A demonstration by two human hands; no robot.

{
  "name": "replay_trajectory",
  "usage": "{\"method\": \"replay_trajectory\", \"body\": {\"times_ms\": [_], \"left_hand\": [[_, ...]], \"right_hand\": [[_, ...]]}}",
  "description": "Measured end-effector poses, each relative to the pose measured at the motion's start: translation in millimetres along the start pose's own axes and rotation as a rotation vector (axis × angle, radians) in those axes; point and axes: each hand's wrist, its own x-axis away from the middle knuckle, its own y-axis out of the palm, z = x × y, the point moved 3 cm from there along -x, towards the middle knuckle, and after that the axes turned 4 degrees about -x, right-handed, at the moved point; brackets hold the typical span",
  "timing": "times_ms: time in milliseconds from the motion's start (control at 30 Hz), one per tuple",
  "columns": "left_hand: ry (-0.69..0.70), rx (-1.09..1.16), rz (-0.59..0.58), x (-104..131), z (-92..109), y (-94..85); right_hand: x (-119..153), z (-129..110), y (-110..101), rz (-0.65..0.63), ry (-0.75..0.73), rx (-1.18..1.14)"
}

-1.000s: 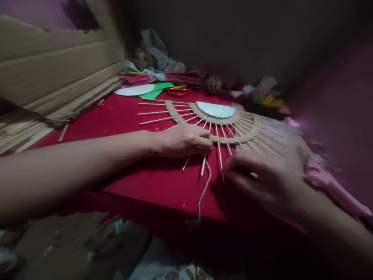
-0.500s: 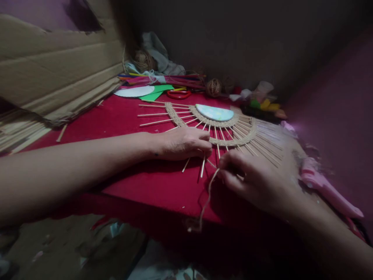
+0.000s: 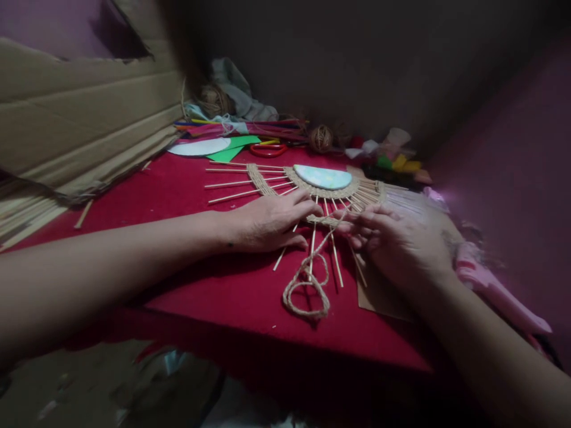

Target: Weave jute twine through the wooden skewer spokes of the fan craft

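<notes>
A fan-shaped weaving of thin sticks and twine lies on the red cloth, with a pale blue half-disc (image 3: pixel 323 176) at its middle. My left hand (image 3: pixel 276 221) is closed on the weaving's near side, its thumb lower down by the sticks. My right hand (image 3: pixel 395 238) pinches at the outer woven band (image 3: pixel 328 221), where a loose length of twine (image 3: pixel 307 303) comes out by its fingertips. That twine trails down over the sticks and lies in loops on the cloth. Both hands hide parts of the band.
Red-handled scissors (image 3: pixel 267 150), green paper (image 3: pixel 232 151) and a twine ball (image 3: pixel 321 138) lie behind. A cardboard sheet (image 3: pixel 102 113) stands at the left. At the right lies a pink tool (image 3: pixel 499 288). The table's front edge is near.
My right hand has moved up from the near side to the woven band. The twine's free end now lies looped over the sticks and cloth. The weaving has turned or shifted slightly.
</notes>
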Motion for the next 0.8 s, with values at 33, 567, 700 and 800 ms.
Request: {"method": "replay_trajectory", "body": {"times_ms": [33,567,700,800], "left_hand": [[-0.02,-0.021,0.0,0.0,-0.4,-1.4],[0.11,-0.018,0.033,2.1,-5.5,2.1],[0.131,-0.058,-0.002,3.2,-5.1,3.3],[0.145,-0.113,-0.025,3.4,-5.4,4.1]], "right_hand": [[0.1,0.9,0.8,-0.015,-0.016,0.0],[3.9,5.6,8.6,-0.084,-0.018,-0.05],[3.7,2.7,12.2,-0.174,0.063,-0.199],[6.7,-7.4,9.5,-0.184,0.075,-0.27]]}}
